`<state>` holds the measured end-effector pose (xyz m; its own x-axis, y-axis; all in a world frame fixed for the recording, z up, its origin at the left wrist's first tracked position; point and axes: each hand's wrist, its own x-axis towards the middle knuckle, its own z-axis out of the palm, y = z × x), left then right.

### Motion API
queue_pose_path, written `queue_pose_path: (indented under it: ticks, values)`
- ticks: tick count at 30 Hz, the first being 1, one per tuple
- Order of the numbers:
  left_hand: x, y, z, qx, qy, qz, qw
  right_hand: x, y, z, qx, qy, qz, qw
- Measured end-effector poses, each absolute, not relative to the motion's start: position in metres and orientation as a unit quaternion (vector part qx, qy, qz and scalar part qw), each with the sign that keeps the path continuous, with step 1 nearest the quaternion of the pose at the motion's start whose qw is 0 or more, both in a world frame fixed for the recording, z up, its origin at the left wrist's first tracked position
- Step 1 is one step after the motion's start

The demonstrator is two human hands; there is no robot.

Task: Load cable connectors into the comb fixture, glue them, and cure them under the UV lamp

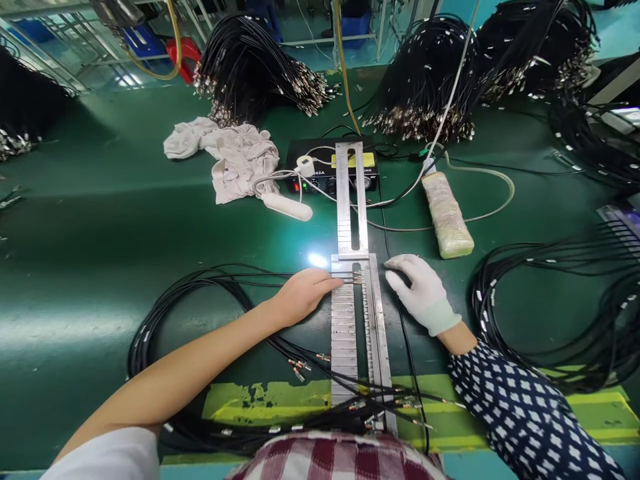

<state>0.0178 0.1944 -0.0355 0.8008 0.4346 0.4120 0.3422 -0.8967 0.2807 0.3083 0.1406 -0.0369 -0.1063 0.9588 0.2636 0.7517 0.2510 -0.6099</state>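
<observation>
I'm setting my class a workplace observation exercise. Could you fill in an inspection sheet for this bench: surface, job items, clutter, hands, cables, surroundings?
Surface: green tabletop, with worn yellow-green tape along the near edge.
Job items: slotted metal fixture with black cables laid across it.
Clutter: crumpled pale cloths; plastic-wrapped block.
Hands: bare left hand on the cables at the fixture, its grip partly hidden; gloved right hand open, beside the fixture.
Cables: coiled at left, another coil at right; large bundles farther back.
Surroundings: metal racks and a red container beyond the table.
</observation>
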Motion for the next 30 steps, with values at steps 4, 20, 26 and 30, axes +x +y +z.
queue_pose_path:
  ticks: [4, 20, 26, 30]
  values:
    - [0.016, 0.201, -0.035, 0.958, 0.168, 0.22, 0.067, 0.307, 0.141, -0.036, -0.592, -0.722, 0.17, 0.315]
    - [0.014, 0.18, -0.039, 0.953, 0.247, 0.173, 0.018, 0.306, 0.144, -0.037, -0.601, -0.725, 0.163, 0.295]
    - [-0.003, 0.174, -0.019, 0.919, 0.287, 0.107, 0.248, 0.31, 0.135, -0.043, -0.575, -0.745, 0.149, 0.303]
    - [-0.031, 0.152, 0.008, 0.862, 0.262, -0.001, 0.434, 0.313, 0.118, -0.044, -0.547, -0.771, 0.136, 0.296]
